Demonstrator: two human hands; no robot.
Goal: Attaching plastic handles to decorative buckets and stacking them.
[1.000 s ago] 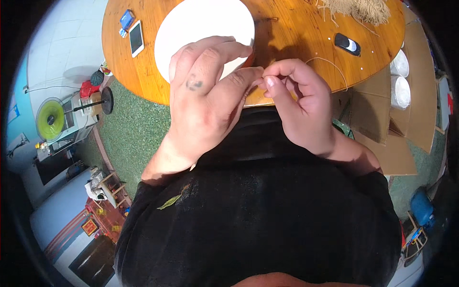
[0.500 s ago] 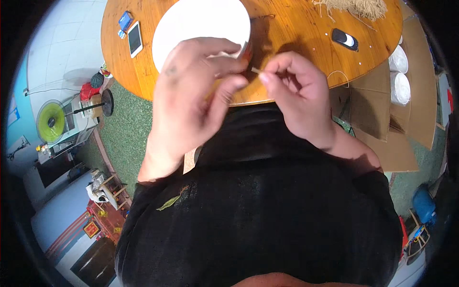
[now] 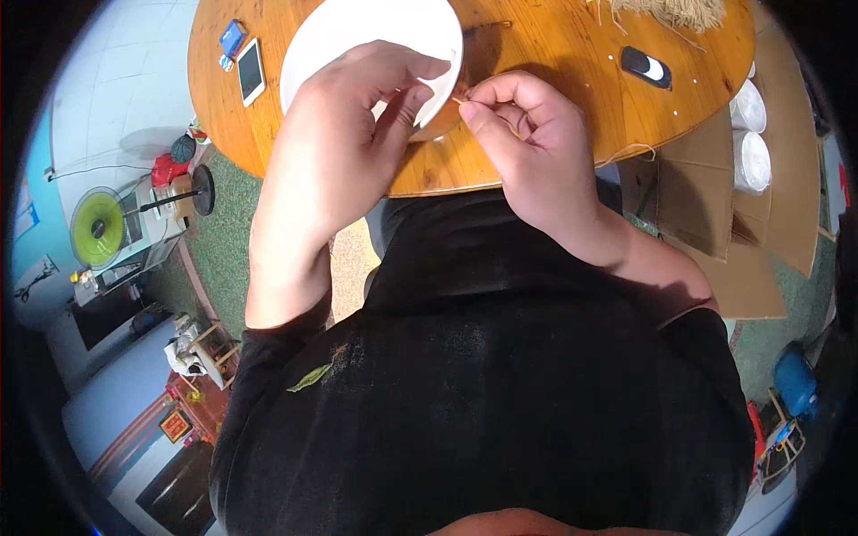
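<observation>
My left hand (image 3: 344, 125) is over a large white round tub (image 3: 375, 22), near its right rim. Its thumb and forefinger are slightly apart, and I see nothing between them. Just right of that rim, my right hand (image 3: 541, 134) is closed, with thumb and forefinger pinching the end of a thin tan string (image 3: 458, 99). A loop of similar string (image 3: 639, 147) shows beyond the hand at the table's edge; whether it is the same piece is hidden. A bundle of tan string (image 3: 675, 11) lies at the far right of the table.
On the wooden round table (image 3: 545, 45) are a white phone (image 3: 252, 73), a small blue box (image 3: 233, 37) and a black and white oval object (image 3: 645, 68). To the right, an open cardboard box (image 3: 706, 179) holds white round stacks (image 3: 752, 161). A green fan (image 3: 98, 227) stands left.
Both hands have moved slightly away from me. My left thumb and forefinger have come closer together over the tub. My right hand has moved left with the string, toward the tub's rim.
</observation>
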